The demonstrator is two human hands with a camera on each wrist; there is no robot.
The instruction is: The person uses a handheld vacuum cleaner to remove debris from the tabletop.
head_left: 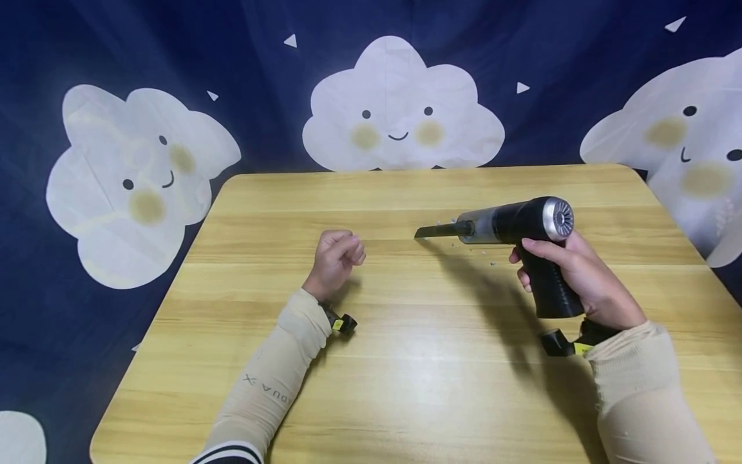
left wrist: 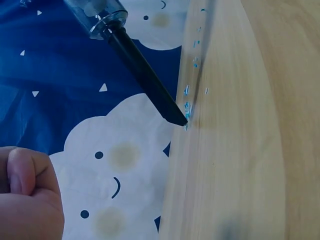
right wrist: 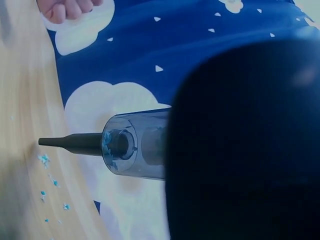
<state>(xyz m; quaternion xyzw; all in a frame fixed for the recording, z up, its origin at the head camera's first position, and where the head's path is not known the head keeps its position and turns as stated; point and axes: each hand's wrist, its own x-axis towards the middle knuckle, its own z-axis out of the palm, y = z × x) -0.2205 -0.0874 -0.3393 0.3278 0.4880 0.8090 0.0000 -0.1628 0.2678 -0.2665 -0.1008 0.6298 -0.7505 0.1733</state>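
My right hand (head_left: 597,277) grips the black handle of a handheld vacuum cleaner (head_left: 530,222), thumb along its side. Its narrow black nozzle (left wrist: 147,80) points left and down, the tip at the tabletop beside small blue scraps (left wrist: 187,107). More blue scraps (right wrist: 56,183) lie scattered under the vacuum. Through the clear dust cup (right wrist: 137,145), some blue bits show near the nozzle's inlet. To the left of the nozzle tip, my left hand (head_left: 335,261) is curled into a fist and holds nothing. The vacuum's dark body hides the right fingers in the right wrist view.
A light wooden table (head_left: 371,386) with rounded corners spreads beneath both arms. Behind it hangs a dark blue cloth (head_left: 261,129) with smiling white clouds and small triangles. Each wrist wears a small black camera, the left one (head_left: 346,324) close above the wood.
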